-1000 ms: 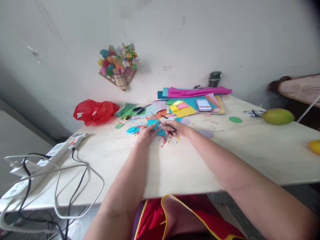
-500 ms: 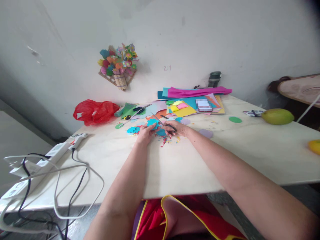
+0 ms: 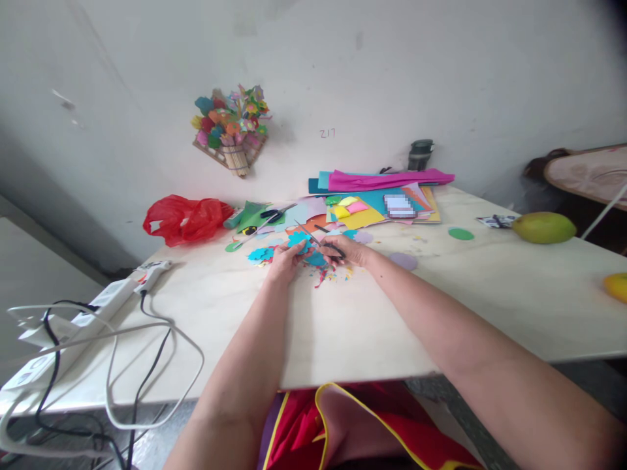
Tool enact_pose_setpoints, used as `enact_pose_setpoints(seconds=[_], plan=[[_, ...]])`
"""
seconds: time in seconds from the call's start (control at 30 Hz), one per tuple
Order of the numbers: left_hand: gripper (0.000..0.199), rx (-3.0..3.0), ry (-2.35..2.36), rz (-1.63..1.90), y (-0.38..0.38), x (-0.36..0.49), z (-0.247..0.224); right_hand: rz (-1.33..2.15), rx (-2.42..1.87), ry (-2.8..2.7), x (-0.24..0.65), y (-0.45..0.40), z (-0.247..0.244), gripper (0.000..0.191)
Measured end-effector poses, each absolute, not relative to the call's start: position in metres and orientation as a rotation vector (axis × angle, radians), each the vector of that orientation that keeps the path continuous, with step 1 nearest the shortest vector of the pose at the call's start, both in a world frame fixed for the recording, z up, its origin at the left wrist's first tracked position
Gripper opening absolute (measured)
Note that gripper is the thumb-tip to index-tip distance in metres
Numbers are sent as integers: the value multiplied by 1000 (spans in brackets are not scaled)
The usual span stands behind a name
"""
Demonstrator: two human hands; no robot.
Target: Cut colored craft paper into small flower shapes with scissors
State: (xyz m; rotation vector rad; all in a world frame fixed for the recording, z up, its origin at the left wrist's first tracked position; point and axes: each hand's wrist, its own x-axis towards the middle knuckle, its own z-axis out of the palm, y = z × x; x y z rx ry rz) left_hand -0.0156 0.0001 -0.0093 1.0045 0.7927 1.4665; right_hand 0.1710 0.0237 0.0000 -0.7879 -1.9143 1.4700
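Observation:
My left hand [image 3: 288, 260] pinches a blue scalloped paper flower [image 3: 300, 242] by its lower edge. Close on its right, my right hand [image 3: 345, 250] is closed around the dark handles of a pair of scissors [image 3: 335, 249]. The scissors' blades point up and left, beside the flower's right edge; I cannot tell whether they touch it. Another blue paper flower [image 3: 261, 254] lies left of my left hand. Under and between the hands are more blue paper [image 3: 315, 260] and small red and yellow scraps [image 3: 323, 277].
Behind the hands lie a second pair of scissors [image 3: 274, 213], coloured sheets [image 3: 372, 215] and a phone [image 3: 400, 205]. A red plastic bag [image 3: 186, 219] sits back left, a power strip [image 3: 73, 333] with loose cables front left. A green mango [image 3: 545, 228] and a green paper disc [image 3: 460, 234] are on the right.

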Motion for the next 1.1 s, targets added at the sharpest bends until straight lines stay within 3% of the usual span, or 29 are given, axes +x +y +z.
enact_pose_setpoints(seconds=[0.53,1.1], plan=[[35,1005,784,1468,2,-17,-11,1450,-808,-1928,170,25,0,31],[27,984,802,1479,2,-17,-9,1496,-820,-1917,171,25,-1,22]])
